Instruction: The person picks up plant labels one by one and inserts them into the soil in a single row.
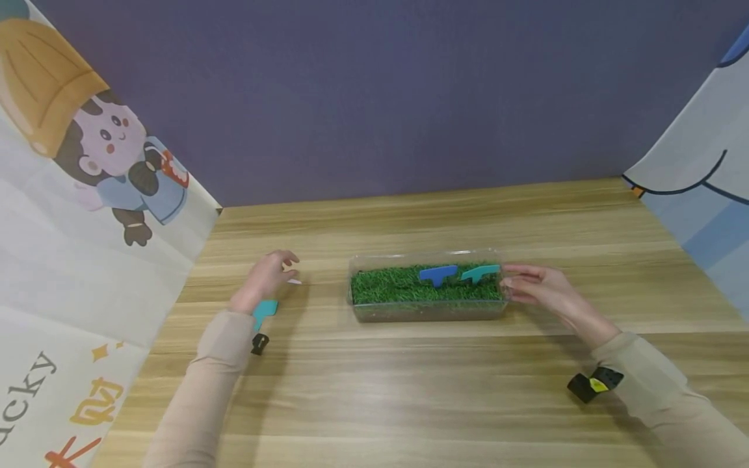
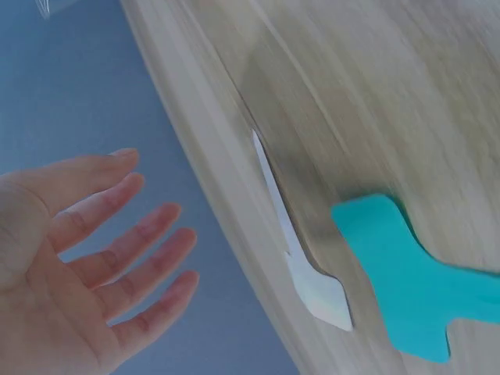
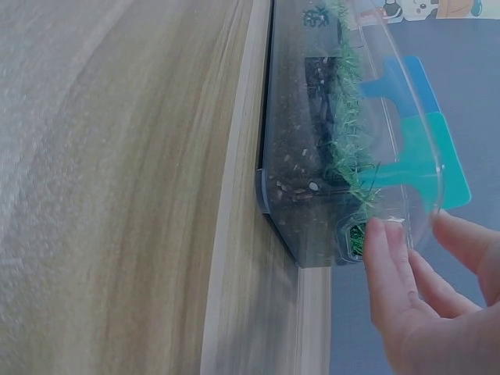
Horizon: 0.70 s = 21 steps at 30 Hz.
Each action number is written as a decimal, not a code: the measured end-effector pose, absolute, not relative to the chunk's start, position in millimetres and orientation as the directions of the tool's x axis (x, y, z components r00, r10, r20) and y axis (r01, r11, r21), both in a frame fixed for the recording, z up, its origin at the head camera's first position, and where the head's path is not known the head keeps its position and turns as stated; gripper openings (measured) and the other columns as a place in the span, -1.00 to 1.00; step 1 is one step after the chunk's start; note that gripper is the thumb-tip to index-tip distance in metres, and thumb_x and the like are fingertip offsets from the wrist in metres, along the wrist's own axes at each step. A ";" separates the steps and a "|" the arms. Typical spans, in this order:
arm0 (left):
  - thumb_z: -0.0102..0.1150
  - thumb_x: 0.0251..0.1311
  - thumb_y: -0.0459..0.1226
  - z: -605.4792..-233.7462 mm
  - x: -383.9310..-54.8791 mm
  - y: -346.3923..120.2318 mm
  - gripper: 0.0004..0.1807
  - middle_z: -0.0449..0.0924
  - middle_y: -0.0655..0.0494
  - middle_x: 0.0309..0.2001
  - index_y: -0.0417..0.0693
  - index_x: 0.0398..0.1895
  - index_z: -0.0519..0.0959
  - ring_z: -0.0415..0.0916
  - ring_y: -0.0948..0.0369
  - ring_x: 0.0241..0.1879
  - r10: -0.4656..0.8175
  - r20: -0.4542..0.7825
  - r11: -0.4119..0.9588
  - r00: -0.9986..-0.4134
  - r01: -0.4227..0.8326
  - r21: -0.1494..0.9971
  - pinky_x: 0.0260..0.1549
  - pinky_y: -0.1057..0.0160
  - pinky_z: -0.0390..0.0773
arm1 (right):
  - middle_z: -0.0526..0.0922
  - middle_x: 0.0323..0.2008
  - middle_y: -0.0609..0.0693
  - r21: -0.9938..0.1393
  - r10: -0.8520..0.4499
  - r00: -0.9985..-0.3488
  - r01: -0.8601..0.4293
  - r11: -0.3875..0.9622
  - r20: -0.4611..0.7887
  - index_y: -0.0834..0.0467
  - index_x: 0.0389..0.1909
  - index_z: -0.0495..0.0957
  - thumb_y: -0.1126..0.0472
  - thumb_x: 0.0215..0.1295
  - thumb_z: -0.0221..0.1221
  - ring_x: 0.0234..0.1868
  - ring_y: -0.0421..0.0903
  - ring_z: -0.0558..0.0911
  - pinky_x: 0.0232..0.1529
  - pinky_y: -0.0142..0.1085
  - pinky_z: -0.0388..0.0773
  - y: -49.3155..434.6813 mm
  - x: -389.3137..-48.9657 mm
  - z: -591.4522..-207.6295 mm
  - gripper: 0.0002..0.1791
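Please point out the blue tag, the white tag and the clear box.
Blue tag (image 1: 438,274), head view, on its wide top.
White tag (image 2: 310,289), left wrist view, on its broad end.
Clear box (image 1: 430,313), head view, on its front wall.

On the table (image 1: 409,390), two tags (image 1: 437,275) stand in the container (image 1: 430,312) toward its right end, and two loose tags (image 1: 266,310) (near the left hand (image 1: 266,279)) lie left of it.

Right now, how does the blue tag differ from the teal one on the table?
The blue T-shaped tag stands in the grass of the clear box; the teal tag lies flat on the wooden table. The blue tag is nearer the right hand, the teal tag nearer the left hand. Both have a wide head on a narrower stem.
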<state>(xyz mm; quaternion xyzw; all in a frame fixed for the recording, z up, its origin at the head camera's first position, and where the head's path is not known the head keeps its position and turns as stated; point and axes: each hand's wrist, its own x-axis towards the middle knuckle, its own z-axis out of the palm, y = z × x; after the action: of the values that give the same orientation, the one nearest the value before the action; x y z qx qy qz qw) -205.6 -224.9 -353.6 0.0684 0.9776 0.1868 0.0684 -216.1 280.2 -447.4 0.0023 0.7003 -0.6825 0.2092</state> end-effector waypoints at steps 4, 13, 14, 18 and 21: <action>0.08 0.11 -0.34 -355.4 -207.6 -233.9 -0.64 0.42 -0.34 -0.06 -0.34 -0.02 0.41 0.41 -0.16 -0.10 0.130 -0.109 0.930 -0.986 0.083 0.359 -0.17 -0.06 0.44 | 0.59 -0.12 -0.01 -0.955 -0.282 -0.913 0.289 0.058 -0.294 0.24 0.21 0.21 -0.07 -0.25 0.37 -0.12 -0.07 0.58 -0.09 -0.25 0.48 280.2 -216.3 -448.3 -0.04; 0.06 0.11 -0.36 -359.5 -211.3 -252.0 -0.61 0.36 -0.42 -0.03 -0.39 0.01 0.37 0.42 -0.19 -0.14 0.080 -0.133 0.925 -0.988 0.024 0.379 -0.15 -0.08 0.42 | 0.60 -0.15 -0.02 -0.969 -0.332 -0.911 0.245 0.045 -0.246 0.19 0.17 0.29 0.08 -0.01 0.27 -0.14 -0.10 0.59 -0.12 -0.27 0.49 281.5 -213.9 -445.4 -0.31; 0.06 0.11 -0.36 -360.3 -211.6 -253.9 -0.61 0.36 -0.43 -0.03 -0.39 0.01 0.37 0.42 -0.19 -0.14 0.075 -0.136 0.924 -0.988 0.018 0.382 -0.14 -0.08 0.42 | 0.60 -0.15 -0.03 -0.970 -0.339 -0.911 0.239 0.034 -0.236 0.18 0.15 0.31 0.12 0.03 0.25 -0.15 -0.10 0.59 -0.12 -0.28 0.50 281.6 -213.6 -445.3 -0.37; 0.06 0.10 -0.35 -362.0 -213.2 -259.2 -0.56 0.35 -0.44 -0.03 -0.45 0.02 0.33 0.39 -0.20 -0.12 0.051 -0.164 0.926 -0.985 -0.015 0.378 -0.11 -0.09 0.40 | 0.60 -0.14 0.00 -0.977 -0.370 -0.907 0.214 0.010 -0.202 0.19 0.14 0.33 0.19 0.10 0.19 -0.15 -0.10 0.59 -0.14 -0.28 0.50 282.8 -214.4 -447.0 -0.45; 0.06 0.11 -0.33 -362.6 -214.3 -262.2 -0.51 0.35 -0.44 -0.04 -0.50 0.05 0.27 0.40 -0.17 -0.15 0.021 -0.206 0.920 -0.978 -0.062 0.387 -0.13 -0.06 0.42 | 0.59 -0.13 0.00 -0.977 -0.365 -0.908 0.214 0.022 -0.207 0.21 0.17 0.29 0.14 0.07 0.22 -0.14 -0.10 0.58 -0.12 -0.27 0.49 283.5 -215.4 -448.3 -0.38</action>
<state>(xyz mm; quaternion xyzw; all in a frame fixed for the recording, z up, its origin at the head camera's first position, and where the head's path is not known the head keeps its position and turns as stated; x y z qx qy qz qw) -214.3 -262.2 -362.6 -0.0105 0.9743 0.1997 0.1035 -215.4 283.5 -448.3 -0.0551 0.6839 -0.6972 0.2076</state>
